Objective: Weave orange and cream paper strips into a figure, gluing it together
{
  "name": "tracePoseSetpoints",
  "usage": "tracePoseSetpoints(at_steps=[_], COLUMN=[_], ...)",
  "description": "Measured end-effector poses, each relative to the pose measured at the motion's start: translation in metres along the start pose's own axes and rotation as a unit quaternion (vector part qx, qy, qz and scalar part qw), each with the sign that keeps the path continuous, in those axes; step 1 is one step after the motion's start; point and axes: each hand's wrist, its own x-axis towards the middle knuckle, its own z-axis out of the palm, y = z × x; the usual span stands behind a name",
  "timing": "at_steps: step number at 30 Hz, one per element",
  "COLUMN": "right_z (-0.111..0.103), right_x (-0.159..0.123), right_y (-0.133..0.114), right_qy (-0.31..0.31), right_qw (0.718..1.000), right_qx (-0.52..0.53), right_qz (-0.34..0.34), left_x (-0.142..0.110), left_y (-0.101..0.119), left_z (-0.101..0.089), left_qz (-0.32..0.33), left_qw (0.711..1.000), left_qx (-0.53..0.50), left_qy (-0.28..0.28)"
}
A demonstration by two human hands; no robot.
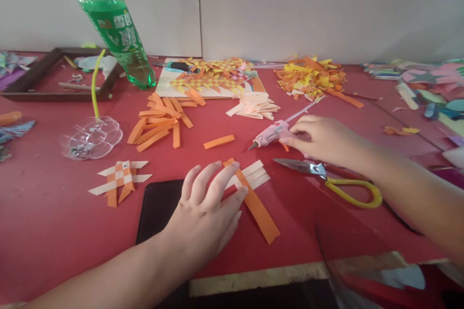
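Observation:
My left hand lies flat with fingers stretched out, its fingertips pressing on crossed paper strips: an orange strip laid over cream strips. My right hand is closed around the handle of a pink glue gun, whose nozzle points left and rests near the red table. A clear glue stick pokes out of the gun's back end. Yellow-handled scissors lie just under my right hand.
A woven orange-and-cream piece lies at left, a loose orange strip at centre. Further back are a pile of orange strips, a woven mat, scrap heap, tilted green bottle, wooden frame, clear dish. A black phone lies by my left wrist.

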Motion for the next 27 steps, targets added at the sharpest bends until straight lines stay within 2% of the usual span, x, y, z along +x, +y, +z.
tracePoseSetpoints(at_steps=[3, 5, 7, 9, 15, 20, 27], right_z=[-0.004, -0.005, -0.002, 0.004, 0.019, 0.023, 0.026], right_x=[-0.005, -0.011, -0.018, -0.024, -0.032, -0.032, -0.032], right_y=[-0.021, -0.042, -0.065, -0.084, -0.107, -0.112, -0.105], right_qy=[0.076, 0.119, 0.09, 0.035, -0.028, -0.081, -0.038], right_qw=[0.992, 0.979, 0.964, 0.948, 0.949, 0.917, 0.927], right_qx=[-0.034, -0.002, 0.058, 0.118, 0.244, 0.356, 0.327], right_qz=[-0.09, -0.163, -0.245, -0.293, -0.198, -0.162, -0.178], left_x=[0.001, 0.001, 0.001, 0.001, 0.001, 0.001, 0.003], left_y=[0.001, 0.001, 0.001, 0.001, 0.0, 0.002, 0.003], left_z=[-0.002, -0.002, -0.002, -0.001, 0.001, -0.001, -0.003], left_qz=[-0.004, -0.003, 0.0, -0.002, 0.005, 0.002, -0.005], left_qw=[1.0, 1.0, 1.0, 1.0, 1.0, 1.0, 1.0], left_qx=[0.006, 0.01, 0.011, 0.005, 0.008, 0.007, 0.014], left_qy=[-0.008, -0.015, -0.011, -0.001, 0.012, 0.011, -0.005])
